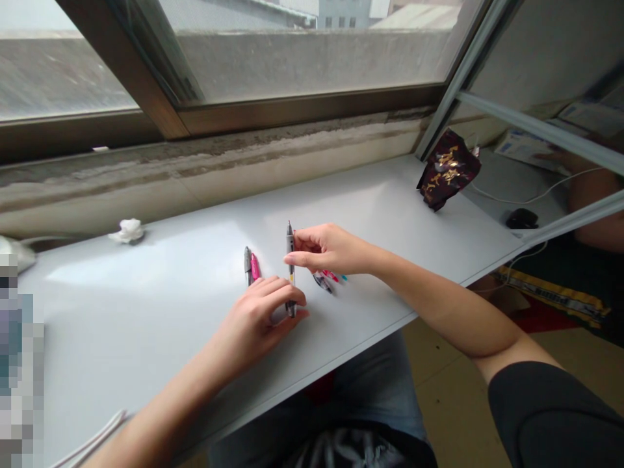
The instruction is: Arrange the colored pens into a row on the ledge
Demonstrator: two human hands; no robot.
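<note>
1. Silver pen (290,263) stands out at the centre, held between both hands and running far to near across the white tabletop (146,318). Whether its near tip touches the surface, I cannot tell.
2. From the right, the right hand (331,250) has its fingers (312,242) closed firmly on the far half of the barrel, with the pointed far end poking out beyond them.
3. From the near left, the left hand (253,318) has its fingers (285,294) curled over the near end of the same pen. The grip looks clenched, though the hand hides part of the barrel.
4. Gripping both halves appears to keep the pen steady and square to the person's body.
5. Just left of the left hand, a grey pen (247,265) and a pink pen (255,266) lie side by side. Under the right wrist sits a small cluster of pens (322,282). Both groups seem kept within easy reach.
6. Well off to the far left lies a crumpled white tissue (129,231). A maroon snack bag (448,169) with gold lettering leans at the far right, both seemingly set aside from the hands' working space, beneath the long window (302,58).
</note>
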